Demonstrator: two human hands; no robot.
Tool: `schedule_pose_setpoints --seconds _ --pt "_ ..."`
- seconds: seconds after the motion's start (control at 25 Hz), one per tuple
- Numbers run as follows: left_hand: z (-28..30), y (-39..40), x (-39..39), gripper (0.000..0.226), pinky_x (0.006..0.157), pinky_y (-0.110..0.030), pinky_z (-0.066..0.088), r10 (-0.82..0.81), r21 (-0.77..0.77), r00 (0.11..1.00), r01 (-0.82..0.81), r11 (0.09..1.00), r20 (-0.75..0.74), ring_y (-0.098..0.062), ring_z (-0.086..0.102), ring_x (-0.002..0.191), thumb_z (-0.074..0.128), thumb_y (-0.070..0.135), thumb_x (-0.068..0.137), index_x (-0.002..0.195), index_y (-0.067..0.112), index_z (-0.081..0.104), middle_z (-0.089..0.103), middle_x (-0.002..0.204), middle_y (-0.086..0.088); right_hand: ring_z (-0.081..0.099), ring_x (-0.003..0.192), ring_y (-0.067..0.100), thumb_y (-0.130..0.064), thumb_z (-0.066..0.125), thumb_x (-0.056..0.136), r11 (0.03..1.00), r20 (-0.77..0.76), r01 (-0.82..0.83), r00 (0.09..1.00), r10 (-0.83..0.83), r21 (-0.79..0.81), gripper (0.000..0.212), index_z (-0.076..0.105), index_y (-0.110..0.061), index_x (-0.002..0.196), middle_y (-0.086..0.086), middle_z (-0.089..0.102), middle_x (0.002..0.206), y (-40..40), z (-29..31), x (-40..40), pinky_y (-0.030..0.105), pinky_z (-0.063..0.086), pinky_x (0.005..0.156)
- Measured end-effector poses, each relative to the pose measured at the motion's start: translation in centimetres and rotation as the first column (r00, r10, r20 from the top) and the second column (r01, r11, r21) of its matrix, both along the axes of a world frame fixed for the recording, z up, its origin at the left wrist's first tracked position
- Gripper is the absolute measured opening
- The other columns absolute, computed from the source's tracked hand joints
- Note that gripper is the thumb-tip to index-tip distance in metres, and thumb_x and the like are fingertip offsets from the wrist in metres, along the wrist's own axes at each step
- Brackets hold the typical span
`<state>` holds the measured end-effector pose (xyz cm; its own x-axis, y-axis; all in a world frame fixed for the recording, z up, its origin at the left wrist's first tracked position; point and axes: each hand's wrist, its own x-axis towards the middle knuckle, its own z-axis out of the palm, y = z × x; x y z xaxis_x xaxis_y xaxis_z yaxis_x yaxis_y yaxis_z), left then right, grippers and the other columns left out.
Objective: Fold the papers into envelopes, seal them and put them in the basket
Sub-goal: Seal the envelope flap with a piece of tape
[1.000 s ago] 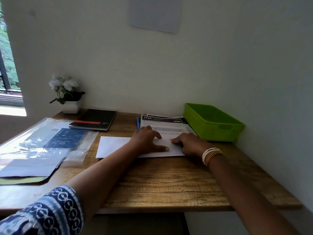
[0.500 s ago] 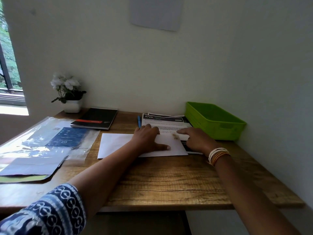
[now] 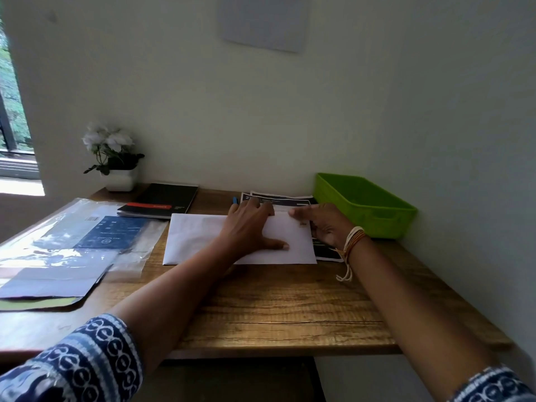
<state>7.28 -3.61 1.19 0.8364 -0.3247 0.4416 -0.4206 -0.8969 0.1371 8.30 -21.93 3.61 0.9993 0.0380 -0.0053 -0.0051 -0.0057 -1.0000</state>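
Both hands are on the white envelope (image 3: 200, 237): the left hand (image 3: 249, 224) lies flat with fingers spread, thumb stretched toward the near edge, pinning it down, while the right hand (image 3: 322, 224) has slid from the middle out to the far right corner, its fingers now at the top edge. Whether those fingers pinch the flap or only press it I cannot tell. That outward sweep reads as smoothing or closing the flap, so I judge the sealing step to be under way (nothing has gone to the basket yet).

Nearest, the surface (image 3: 284, 309) is wood-grained board with a matte, streaky finish. On it the envelope is a thin, crisp, long rectangle, lying flat and partly covering the printed papers (image 3: 278, 198), which are black-headed sheets stacked just behind it. At the left lies a glossy, crinkled plastic sleeve (image 3: 75, 242). Farther back sits a black notebook (image 3: 162, 200), and to the right the green basket (image 3: 365, 207), rigid plastic with a rolled rim, stands near the right hand, apparently empty.
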Motion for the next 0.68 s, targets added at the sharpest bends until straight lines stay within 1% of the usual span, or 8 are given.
schedule_pose_setpoints --seconds 0.08,0.16,0.24,0.36,0.44,0.52,0.6,0.68 --pt "-0.1 0.2 0.1 0.076 0.09 -0.037 0.035 0.008 -0.038 0.999 -0.007 0.999 0.033 -0.027 0.049 0.11 0.068 0.072 0.061 0.113 0.02 0.051 0.051 0.118 -0.008 0.066 0.074 0.022 -0.001 0.073 0.078 1.0 0.06 -0.028 0.998 0.028 -0.009 0.005 0.069 -0.004 0.08 0.004 0.072 0.07 0.2 0.1 -0.2 0.033 0.059 0.067" --pt "-0.1 0.4 0.2 0.075 0.09 -0.037 0.034 0.012 -0.073 1.0 -0.011 0.997 0.025 -0.027 0.049 0.111 0.069 0.071 0.06 0.112 0.02 0.052 0.052 0.118 -0.008 0.067 0.078 0.018 0.001 0.071 0.079 0.997 0.051 -0.071 0.996 0.072 -0.005 0.012 0.07 -0.002 0.09 0.007 0.072 0.081 0.0 0.0 -0.3 0.029 0.06 0.069" --pt "-0.2 0.4 0.4 0.074 0.091 -0.037 0.035 0.012 -0.054 1.0 -0.012 0.998 -0.001 -0.027 0.049 0.112 0.067 0.072 0.062 0.115 0.021 0.055 0.053 0.118 -0.008 0.067 0.08 0.018 0.004 0.07 0.079 0.997 0.046 -0.077 0.996 0.077 -0.017 0.017 0.068 0.002 0.096 0.01 0.069 0.086 -0.2 -0.1 -0.2 0.026 0.06 0.069" --pt "0.1 0.7 0.6 0.065 0.089 -0.036 0.035 0.021 -0.032 1.0 -0.021 0.999 0.002 -0.025 0.054 0.11 0.059 0.071 0.072 0.116 0.022 0.06 0.061 0.116 -0.006 0.066 0.076 0.019 0.005 0.071 0.077 1.0 0.118 -0.024 0.993 0.026 -0.016 0.013 0.07 -0.004 0.086 0.011 0.068 0.084 -0.1 -0.4 -0.1 0.029 0.059 0.071" --pt "0.6 1.5 0.6 0.048 0.078 -0.032 0.034 0.028 -0.122 0.999 -0.026 0.992 0.015 -0.025 0.059 0.101 0.058 0.064 0.079 0.101 0.022 0.067 0.067 0.104 -0.003 0.069 0.072 0.016 0.005 0.069 0.079 0.998 0.12 -0.054 0.992 0.049 0.04 0.012 0.069 -0.005 0.085 0.008 0.07 0.082 -0.2 -0.6 0.0 0.028 0.06 0.069" --pt "0.9 2.2 0.6 0.034 0.065 -0.03 0.035 0.034 -0.265 0.999 -0.033 0.964 -0.001 -0.026 0.062 0.087 0.062 0.055 0.081 0.084 0.022 0.07 0.069 0.089 -0.003 0.072 0.069 0.013 0.007 0.066 0.081 0.991 0.08 -0.113 0.991 0.108 0.072 0.014 0.069 -0.006 0.088 0.005 0.074 0.08 -0.3 -0.9 0.0 0.028 0.061 0.068" --pt "1.2 2.4 0.4 0.028 0.059 -0.03 0.037 0.036 -0.354 0.999 -0.043 0.934 -0.024 -0.025 0.061 0.08 0.065 0.049 0.081 0.078 0.022 0.069 0.067 0.082 -0.001 0.072 0.068 0.012 0.009 0.064 0.081 0.991 0.069 -0.121 0.991 0.117 0.061 0.018 0.069 -0.004 0.093 0.002 0.075 0.076 -0.2 -1.0 0.0 0.028 0.061 0.067" --pt "1.3 2.4 0.2 0.026 0.055 -0.028 0.033 0.041 -0.38 0.999 -0.048 0.924 -0.028 -0.022 0.057 0.075 0.065 0.049 0.081 0.071 0.025 0.065 0.061 0.075 0.003 0.072 0.068 0.011 0.009 0.065 0.081 0.993 0.091 -0.095 0.992 0.088 0.074 0.02 0.068 0.0 0.099 0.001 0.075 0.074 -0.1 -0.8 0.0 0.027 0.061 0.067"
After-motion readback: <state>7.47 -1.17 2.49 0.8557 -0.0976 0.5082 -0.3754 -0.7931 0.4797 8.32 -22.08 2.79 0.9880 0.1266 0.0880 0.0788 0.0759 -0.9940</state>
